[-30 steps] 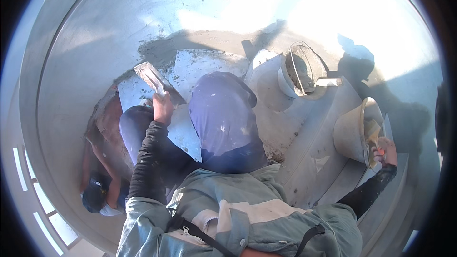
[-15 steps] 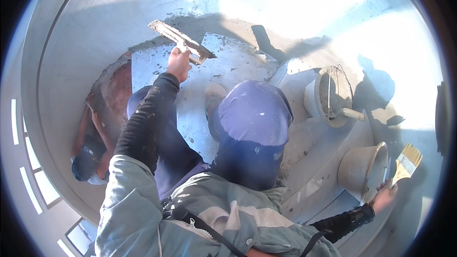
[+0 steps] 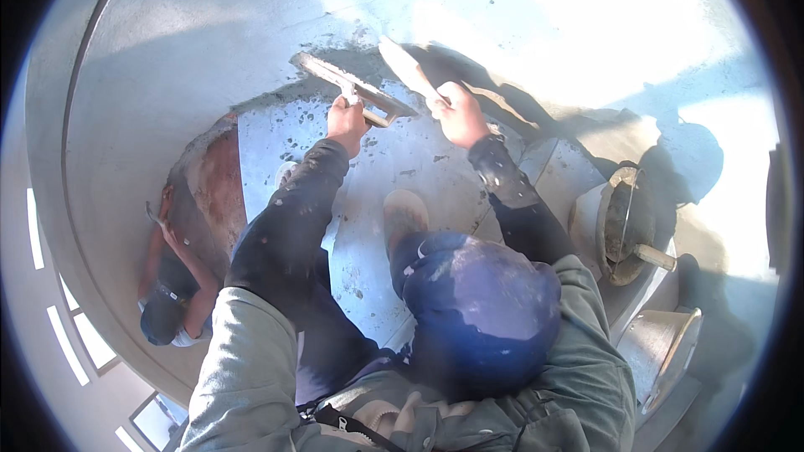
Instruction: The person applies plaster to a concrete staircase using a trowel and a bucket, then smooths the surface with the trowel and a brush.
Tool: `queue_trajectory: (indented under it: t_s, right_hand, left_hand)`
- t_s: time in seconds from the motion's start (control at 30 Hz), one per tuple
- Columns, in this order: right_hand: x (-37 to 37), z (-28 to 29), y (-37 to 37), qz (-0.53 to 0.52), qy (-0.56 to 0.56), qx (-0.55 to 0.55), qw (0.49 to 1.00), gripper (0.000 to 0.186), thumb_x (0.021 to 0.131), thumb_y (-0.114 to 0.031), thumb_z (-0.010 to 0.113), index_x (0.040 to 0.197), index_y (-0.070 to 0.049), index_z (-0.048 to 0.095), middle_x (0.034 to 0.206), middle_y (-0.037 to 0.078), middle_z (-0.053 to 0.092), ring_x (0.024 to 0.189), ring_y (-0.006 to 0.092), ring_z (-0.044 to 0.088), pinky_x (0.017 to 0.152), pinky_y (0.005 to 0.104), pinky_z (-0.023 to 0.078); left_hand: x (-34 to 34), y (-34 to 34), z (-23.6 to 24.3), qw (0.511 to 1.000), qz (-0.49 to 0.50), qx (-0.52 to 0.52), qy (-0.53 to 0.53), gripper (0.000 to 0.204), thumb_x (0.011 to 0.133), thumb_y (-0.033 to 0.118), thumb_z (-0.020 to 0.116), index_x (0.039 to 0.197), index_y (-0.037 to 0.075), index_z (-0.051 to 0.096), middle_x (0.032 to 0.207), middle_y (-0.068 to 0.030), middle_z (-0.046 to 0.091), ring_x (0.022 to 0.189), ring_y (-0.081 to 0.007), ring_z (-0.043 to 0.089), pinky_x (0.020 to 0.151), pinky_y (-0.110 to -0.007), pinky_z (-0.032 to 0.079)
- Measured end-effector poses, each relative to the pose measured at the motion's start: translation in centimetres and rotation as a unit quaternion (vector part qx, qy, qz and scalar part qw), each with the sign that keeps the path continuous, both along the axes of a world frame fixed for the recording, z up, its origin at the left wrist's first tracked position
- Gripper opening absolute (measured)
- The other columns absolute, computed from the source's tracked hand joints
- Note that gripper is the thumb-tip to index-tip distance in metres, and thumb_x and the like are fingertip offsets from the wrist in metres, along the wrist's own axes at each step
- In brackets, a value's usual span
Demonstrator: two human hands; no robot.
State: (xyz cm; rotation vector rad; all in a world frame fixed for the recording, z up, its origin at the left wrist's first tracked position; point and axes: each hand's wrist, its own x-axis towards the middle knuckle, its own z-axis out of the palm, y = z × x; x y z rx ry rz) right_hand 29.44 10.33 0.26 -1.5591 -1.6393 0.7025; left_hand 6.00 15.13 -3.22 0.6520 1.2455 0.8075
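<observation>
My left hand is closed around the handle of a plastering trowel, whose long blade is smeared with mortar and lies close to the wall's lower edge. To its right, my right hand grips a wide paintbrush with pale bristles, blurred by motion and held up near the wall. A band of grey, fresh-looking mortar runs behind both tools. Between my arms lies a pale board spattered with mortar specks.
On the right stands a bucket of mortar with a tool handle across its rim. A second bucket is nearer me. At the far left another person works below, beside bare reddish wall. My knee is bent over the board.
My right hand has swung from beside the lower-right bucket up to the wall, carrying the brush. The left hand and trowel have shifted slightly right and down.
</observation>
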Motion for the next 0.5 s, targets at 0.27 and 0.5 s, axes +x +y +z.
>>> queue_trajectory:
  t_s: [0.27,0.5]
  right_hand:
    - [3.9,-1.1,-3.5,-0.225,-0.056,0.007,0.973,0.020,0.095,-0.020,0.064,0.103,-0.002,0.058,0.085,0.019,0.065,0.073,0.0303,0.064,0.069,0.0396,0.050]
    - [10.4,-2.2,-14.8,-0.320,0.043,-0.022,0.946,0.015,0.095,-0.013,0.064,0.102,-0.001,0.058,0.082,0.006,0.062,0.073,0.0138,0.055,0.069,0.0282,0.045]
  left_hand:
    - [0.1,5.8,-5.0,0.997,0.026,0.056,0.049,0.028,0.103,0.020,0.049,0.126,0.004,0.050,0.116,-0.0099,0.057,0.105,-0.0221,0.058,0.089,-0.041,0.051]
    - [2.8,10.2,-4.5,0.911,0.021,0.270,0.312,0.028,0.096,0.022,0.058,0.101,-0.005,0.053,0.093,-0.0182,0.061,0.085,-0.0278,0.060,0.082,-0.039,0.049]
